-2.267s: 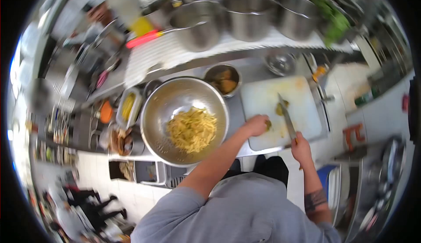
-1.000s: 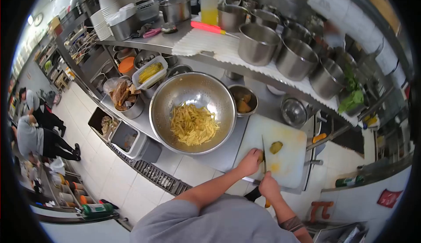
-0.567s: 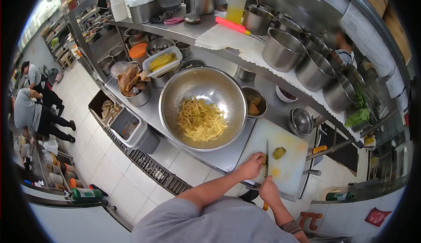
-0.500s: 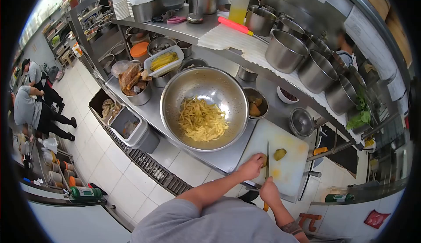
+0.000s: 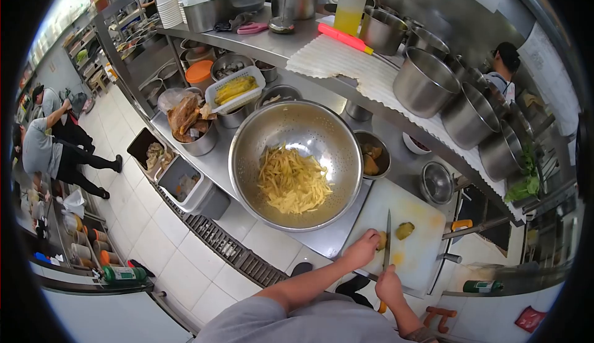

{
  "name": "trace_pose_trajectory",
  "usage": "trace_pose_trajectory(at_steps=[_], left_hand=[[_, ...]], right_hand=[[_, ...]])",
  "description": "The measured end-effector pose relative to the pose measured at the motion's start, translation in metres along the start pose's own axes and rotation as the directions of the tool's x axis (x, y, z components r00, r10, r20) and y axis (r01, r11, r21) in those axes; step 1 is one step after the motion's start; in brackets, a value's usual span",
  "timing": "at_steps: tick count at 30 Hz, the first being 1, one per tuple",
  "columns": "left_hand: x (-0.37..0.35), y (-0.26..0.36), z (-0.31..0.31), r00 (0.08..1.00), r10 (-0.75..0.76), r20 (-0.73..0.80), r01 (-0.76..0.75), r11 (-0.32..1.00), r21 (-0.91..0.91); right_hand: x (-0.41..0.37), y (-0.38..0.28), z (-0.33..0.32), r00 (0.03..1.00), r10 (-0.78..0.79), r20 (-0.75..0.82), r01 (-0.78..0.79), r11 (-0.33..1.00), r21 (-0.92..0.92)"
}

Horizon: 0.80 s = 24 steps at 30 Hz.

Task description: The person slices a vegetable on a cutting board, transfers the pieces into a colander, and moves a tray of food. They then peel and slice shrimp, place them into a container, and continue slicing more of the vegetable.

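My right hand (image 5: 388, 284) is closed round the handle of a knife (image 5: 388, 238), whose blade points away from me over a white cutting board (image 5: 427, 253). To the left of the blade, the fingers of my left hand (image 5: 364, 249) hold a yellowish-brown piece of food (image 5: 381, 240) against the board. Another brownish piece (image 5: 405, 230) lies just right of the blade. A large perforated steel colander (image 5: 247, 139) stands beyond the board to the left, with pale yellow strips (image 5: 294, 179) inside.
A bowl of brown pieces (image 5: 372, 154) and an empty steel bowl (image 5: 437, 182) stand behind the board. Steel pots (image 5: 427, 83) line the overhead shelf. Two people (image 5: 52, 139) stand far left; another person (image 5: 502, 71) is behind the shelf at right.
The head view has shifted slightly, so the counter items sit lower and further right. The person behind the shelf at right shows more. At far left, a person's arm is now raised.
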<state>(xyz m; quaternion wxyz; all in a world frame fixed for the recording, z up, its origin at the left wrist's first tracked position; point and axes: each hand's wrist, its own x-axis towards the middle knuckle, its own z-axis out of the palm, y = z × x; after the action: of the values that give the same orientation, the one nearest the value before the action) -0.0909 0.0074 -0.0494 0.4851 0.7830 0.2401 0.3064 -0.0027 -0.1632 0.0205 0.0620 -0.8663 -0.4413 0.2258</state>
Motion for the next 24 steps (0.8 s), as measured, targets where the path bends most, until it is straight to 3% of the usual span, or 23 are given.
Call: trace_pose_trajectory(at_steps=[2, 11, 24], left_hand=[[0.0, -0.002, 0.0, 1.0, 0.001, -0.002, -0.001, 1.0, -0.001], [0.002, 0.0, 0.0, 1.0, -0.005, -0.014, 0.005, 1.0, -0.006], [0.003, 0.001, -0.001, 0.998, 0.047, -0.045, -0.047, 0.999, -0.012]], right_hand=[[-0.001, 0.003, 0.002, 0.997, -0.053, -0.06, 0.057, 0.996, 0.072], [-0.002, -0.006, -0.007, 0.999, 0.044, 0.003, -0.044, 0.998, 0.032], [-0.001, 0.009, 0.006, 0.996, -0.016, -0.087, 0.02, 0.999, 0.044]])
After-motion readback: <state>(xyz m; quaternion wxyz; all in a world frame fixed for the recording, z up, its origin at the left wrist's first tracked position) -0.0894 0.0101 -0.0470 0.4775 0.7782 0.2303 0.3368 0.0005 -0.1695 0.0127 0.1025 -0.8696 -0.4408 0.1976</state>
